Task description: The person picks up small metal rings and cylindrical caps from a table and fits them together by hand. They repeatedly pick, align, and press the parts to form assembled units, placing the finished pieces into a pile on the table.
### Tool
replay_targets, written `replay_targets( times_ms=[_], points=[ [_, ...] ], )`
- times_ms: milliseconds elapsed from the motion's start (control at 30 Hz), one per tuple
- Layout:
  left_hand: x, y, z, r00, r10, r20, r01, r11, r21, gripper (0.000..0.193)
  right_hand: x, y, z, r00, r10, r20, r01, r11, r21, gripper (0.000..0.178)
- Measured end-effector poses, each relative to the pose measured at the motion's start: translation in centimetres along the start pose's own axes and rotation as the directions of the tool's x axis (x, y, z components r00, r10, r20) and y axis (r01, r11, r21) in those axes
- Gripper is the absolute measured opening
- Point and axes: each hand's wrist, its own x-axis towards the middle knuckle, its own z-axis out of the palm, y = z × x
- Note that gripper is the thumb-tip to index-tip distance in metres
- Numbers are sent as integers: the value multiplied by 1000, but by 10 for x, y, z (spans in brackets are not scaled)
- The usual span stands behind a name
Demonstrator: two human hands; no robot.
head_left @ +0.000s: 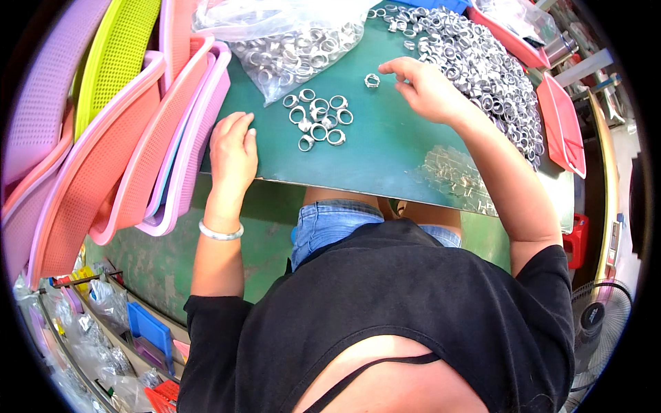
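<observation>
My left hand (234,148) lies at the table's near left edge, fingers loosely stretched out and nothing visible in them. To its right is a small group of silver metal rings (318,117), spread on the green table (385,138). A single ring (372,80) lies apart from that group, just left of my right fingertips. My right hand (427,89) is over the table with its index finger pointing left and the fingers apart, holding nothing that I can see. Beside it on the right is a large heap of similar rings (482,69).
A clear plastic bag (296,51) of rings stands at the back left. Stacked pink, purple and green perforated baskets (131,131) crowd the left side. A pink tray (561,124) sits at the right edge, and a fan (599,330) stands at lower right.
</observation>
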Motion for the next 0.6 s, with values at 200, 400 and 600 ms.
replay_targets(
  times_ms=[200,400,600],
  points=[
    [-1,2,-5,998,-43,42,42,999,34,21,0,6,22,999,-37,27,36,999,35,51],
    [-5,37,-9,996,67,51,-68,998,7,29,16,13,37,999,-39,-24,38,998,-52,47],
    [-2,76,1,937,213,276,-174,972,-158,35,18,7,38,998,-57,-23,55,996,-71,33]
  ],
)
